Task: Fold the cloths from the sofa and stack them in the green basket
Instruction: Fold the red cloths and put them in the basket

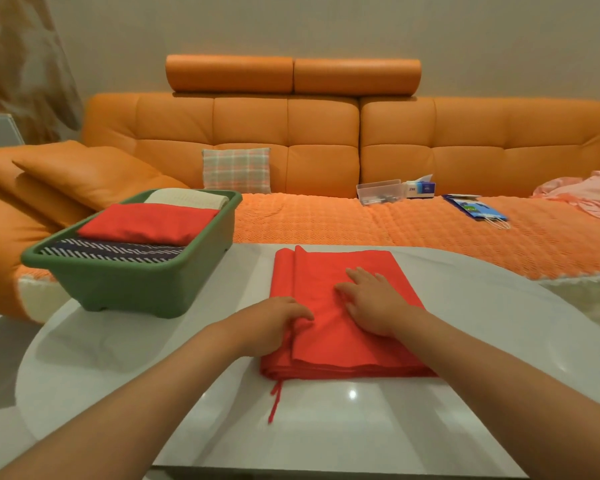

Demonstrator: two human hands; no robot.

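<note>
A red cloth, partly folded into a long rectangle, lies on the white table. My left hand pinches a fold at its left edge, fingers curled. My right hand lies flat on the middle of the cloth, fingers spread. A loose red thread hangs from the near left corner. The green basket stands at the table's far left and holds a folded red cloth, a cream cloth behind it, and a dark striped cloth underneath.
The orange sofa runs behind the table, with a plaid cushion, a clear plastic box, a tissue box, a blue paper bag and pink fabric at far right.
</note>
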